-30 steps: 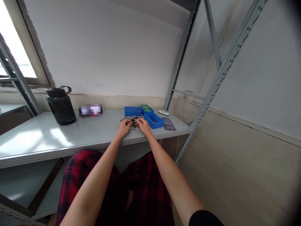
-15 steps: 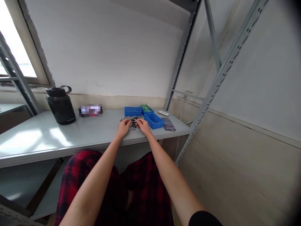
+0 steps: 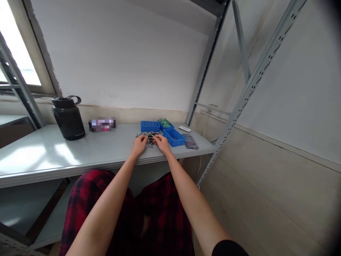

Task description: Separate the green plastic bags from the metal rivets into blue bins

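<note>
A loose pile of thin, shiny metal and black pieces (image 3: 150, 139) lies on the grey tabletop; they look like small screws or pins, too small to tell. My left hand (image 3: 139, 145) is at the pile's left side, thumb and fingers pinched together. Opposite it, on the right side, my right hand (image 3: 162, 144) is pinched too. The fingertips are close together over the pile, and whatever is in them is too small to name. Just right of my right hand stands a blue bin (image 3: 176, 143) with a few small bits inside.
Behind the pile sit another blue bin (image 3: 150, 129) and one holding green stuff (image 3: 164, 122). A white flat object (image 3: 184, 129) and a blurred item (image 3: 190, 141) lie at right. A black bottle (image 3: 69, 121) and a blurred box (image 3: 102, 124) stand left. A metal shelf post (image 3: 239, 106) rises at right.
Both hands stay over the pile, with only slight finger movement. The view has shifted a little; nothing else has visibly moved.
</note>
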Tool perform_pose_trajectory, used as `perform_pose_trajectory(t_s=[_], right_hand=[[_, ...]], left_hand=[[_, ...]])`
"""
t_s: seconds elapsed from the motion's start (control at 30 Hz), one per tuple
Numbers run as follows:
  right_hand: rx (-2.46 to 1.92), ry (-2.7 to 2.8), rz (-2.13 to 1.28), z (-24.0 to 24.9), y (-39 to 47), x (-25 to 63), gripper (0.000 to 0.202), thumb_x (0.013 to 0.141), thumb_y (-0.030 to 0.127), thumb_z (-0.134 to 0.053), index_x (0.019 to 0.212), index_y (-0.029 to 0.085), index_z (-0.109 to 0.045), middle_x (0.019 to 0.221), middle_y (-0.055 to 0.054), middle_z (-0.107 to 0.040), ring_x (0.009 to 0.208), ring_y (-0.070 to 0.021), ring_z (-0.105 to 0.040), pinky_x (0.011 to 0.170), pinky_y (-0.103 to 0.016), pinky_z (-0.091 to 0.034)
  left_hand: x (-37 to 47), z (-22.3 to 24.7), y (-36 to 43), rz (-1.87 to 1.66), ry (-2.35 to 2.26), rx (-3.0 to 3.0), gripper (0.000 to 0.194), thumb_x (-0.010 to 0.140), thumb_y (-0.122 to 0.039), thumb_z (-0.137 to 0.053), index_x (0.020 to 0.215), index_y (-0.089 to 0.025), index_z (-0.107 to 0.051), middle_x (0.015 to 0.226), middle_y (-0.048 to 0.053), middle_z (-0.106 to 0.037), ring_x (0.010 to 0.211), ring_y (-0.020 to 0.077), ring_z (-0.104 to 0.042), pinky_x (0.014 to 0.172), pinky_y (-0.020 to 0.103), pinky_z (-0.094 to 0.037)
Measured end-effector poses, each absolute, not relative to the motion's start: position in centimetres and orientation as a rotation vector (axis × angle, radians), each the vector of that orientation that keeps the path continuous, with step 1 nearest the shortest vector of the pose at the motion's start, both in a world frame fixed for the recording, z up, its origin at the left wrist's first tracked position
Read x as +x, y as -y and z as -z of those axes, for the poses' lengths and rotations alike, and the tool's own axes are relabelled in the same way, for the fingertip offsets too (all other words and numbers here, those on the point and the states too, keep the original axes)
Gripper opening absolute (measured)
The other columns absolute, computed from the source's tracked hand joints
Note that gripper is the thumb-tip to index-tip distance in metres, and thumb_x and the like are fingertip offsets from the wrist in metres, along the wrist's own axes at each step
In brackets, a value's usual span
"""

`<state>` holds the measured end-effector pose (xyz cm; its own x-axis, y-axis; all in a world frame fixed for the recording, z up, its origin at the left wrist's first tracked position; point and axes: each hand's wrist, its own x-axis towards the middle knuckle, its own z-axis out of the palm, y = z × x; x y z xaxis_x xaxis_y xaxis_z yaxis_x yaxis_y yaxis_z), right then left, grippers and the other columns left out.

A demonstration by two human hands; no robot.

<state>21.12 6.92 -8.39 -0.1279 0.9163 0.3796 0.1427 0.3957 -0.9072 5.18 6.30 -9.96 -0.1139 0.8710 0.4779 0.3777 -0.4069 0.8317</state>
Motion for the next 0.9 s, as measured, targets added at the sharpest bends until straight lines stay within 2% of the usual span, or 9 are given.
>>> perform_pose_trajectory(t_s=[0.43, 0.9], right_hand=[[-1.002, 1.553, -0.89, 8.46, -7.1, 21.1, 0.016, 0.081, 0.028, -0.06, 0.091, 0.018, -0.065, 0.07, -0.003, -0.068, 0.072, -0.0181, -0.066, 0.07, -0.03, -0.052], [-1.043, 1.592, -0.866, 8.63, -7.23, 20.99, 0.014, 0.084, 0.029, -0.059, 0.09, 0.018, -0.064, 0.071, -0.003, -0.068, 0.068, -0.0175, -0.065, 0.068, -0.029, -0.051]], left_hand=[[5.31, 10.01, -6.48, -1.559, -1.368, 1.715, 0.024, 0.087, -0.035, -0.05, 0.072, -0.018, -0.059, 0.068, 0.003, -0.066, 0.066, 0.0185, -0.059, 0.067, 0.03, -0.043], [5.39, 9.91, -6.34, -1.572, -1.324, 1.65, 0.02, 0.087, -0.033, -0.05, 0.075, -0.019, -0.058, 0.069, 0.003, -0.065, 0.063, 0.0177, -0.058, 0.065, 0.029, -0.045]])
